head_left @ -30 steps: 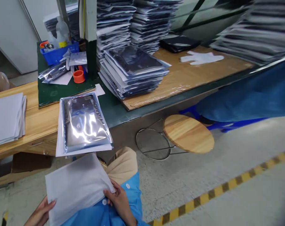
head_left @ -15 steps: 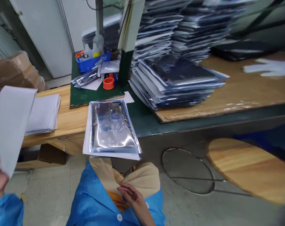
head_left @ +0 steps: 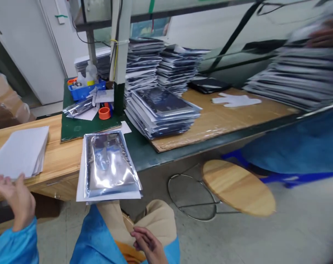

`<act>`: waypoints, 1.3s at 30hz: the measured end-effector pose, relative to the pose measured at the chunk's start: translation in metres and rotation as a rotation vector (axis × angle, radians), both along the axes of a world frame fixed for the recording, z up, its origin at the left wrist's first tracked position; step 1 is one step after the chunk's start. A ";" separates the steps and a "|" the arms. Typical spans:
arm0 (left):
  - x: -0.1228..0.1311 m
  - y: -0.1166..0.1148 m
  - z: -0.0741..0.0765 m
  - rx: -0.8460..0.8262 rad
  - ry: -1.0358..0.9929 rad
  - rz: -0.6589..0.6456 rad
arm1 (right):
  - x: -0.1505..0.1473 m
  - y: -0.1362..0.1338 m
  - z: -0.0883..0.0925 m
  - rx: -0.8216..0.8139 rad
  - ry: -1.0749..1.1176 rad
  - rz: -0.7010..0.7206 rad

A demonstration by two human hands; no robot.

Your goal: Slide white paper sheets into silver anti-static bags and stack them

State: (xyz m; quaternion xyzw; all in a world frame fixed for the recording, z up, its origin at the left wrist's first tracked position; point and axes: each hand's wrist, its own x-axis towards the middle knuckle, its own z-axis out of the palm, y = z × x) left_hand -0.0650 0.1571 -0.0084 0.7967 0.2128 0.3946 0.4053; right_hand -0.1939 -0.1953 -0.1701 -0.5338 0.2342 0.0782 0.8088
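My left hand (head_left: 16, 198) is raised at the lower left, fingers apart and holding nothing, just in front of a stack of white sheets (head_left: 20, 152) on the wooden bench. My right hand (head_left: 148, 244) rests on my lap with loosely curled fingers and nothing in it. A silver foil bag (head_left: 108, 165) lies on white sheets that hang over the bench's front edge, between my two hands.
Piles of bagged items (head_left: 162, 110) fill the green-topped table (head_left: 149, 148). A blue tray (head_left: 85, 90) with bottles and an orange cup (head_left: 104, 112) sit behind. A round wooden stool (head_left: 238, 187) stands right. A person in blue (head_left: 295, 145) is at far right. A white glove (head_left: 235, 100) lies on cardboard.
The white sheet my left hand carried has gone onto the stack at the left, and the hand is now free. The right hand stayed on my lap. The view swung left, then back right.
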 end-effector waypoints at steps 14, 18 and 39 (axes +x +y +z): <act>0.033 -0.111 -0.017 0.050 0.362 -0.580 | 0.161 -0.041 0.107 -0.296 -0.369 0.170; 0.034 -0.134 0.004 -0.245 0.323 -0.645 | 0.180 -0.031 0.100 -0.233 -0.327 0.226; -0.028 -0.153 0.043 -1.151 0.405 -0.513 | 0.107 -0.016 0.146 0.219 -0.201 0.160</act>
